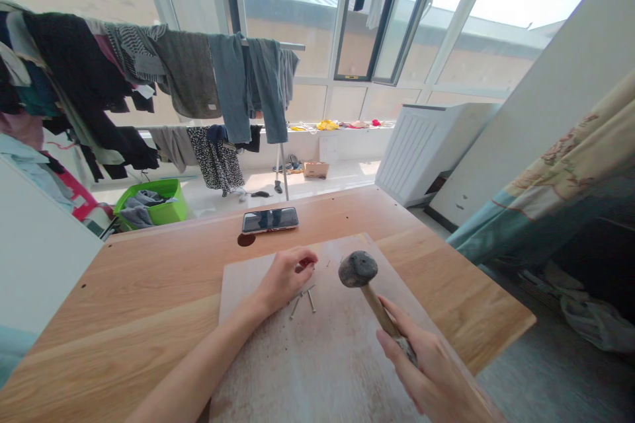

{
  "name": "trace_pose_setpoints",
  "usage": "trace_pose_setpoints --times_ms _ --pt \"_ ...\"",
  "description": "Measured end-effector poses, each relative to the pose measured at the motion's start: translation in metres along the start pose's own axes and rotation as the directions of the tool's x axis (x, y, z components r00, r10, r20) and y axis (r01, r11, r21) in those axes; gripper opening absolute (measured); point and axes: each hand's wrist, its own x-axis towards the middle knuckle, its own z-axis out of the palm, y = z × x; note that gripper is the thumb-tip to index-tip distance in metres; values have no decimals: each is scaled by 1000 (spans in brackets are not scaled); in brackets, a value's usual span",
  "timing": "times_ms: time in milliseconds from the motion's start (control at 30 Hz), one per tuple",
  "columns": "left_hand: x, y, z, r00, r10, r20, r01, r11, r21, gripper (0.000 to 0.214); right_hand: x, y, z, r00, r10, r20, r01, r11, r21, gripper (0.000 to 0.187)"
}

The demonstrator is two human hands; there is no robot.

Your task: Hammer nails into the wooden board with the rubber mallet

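Observation:
My right hand (417, 350) grips the wooden handle of a mallet (358, 269), whose dark, rounded head is raised above a pale wooden board (317, 370). Over the upper part of that board, my left hand (290, 271) is closed, with the fingers curled and thumb side up; whatever it may hold is too small or hidden to name. Several metal screws or nails (311, 300) lie loose just below the left hand, partly covered by it. A thin nail-like piece (328, 263) shows on the board between my left hand and the mallet head.
The board lies on a wooden table (124, 317). Beyond it are a phone (270, 219) and a dark round hole (246, 239). A clothes rack (297, 47) with laundry, a green basket (173, 201) and a white ribbed cabinet (411, 152) stand past the table. A curtain (536, 178) hangs at right.

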Motion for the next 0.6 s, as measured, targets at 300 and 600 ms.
trace_pose_setpoints --times_ms 300,600 --pt "1 0 4 997 -79 9 79 994 -74 17 12 -14 7 993 -118 -4 119 993 14 55" --pt "3 -4 4 995 -91 27 94 986 -137 20 32 -26 28 985 -120 125 127 991 -51 57"
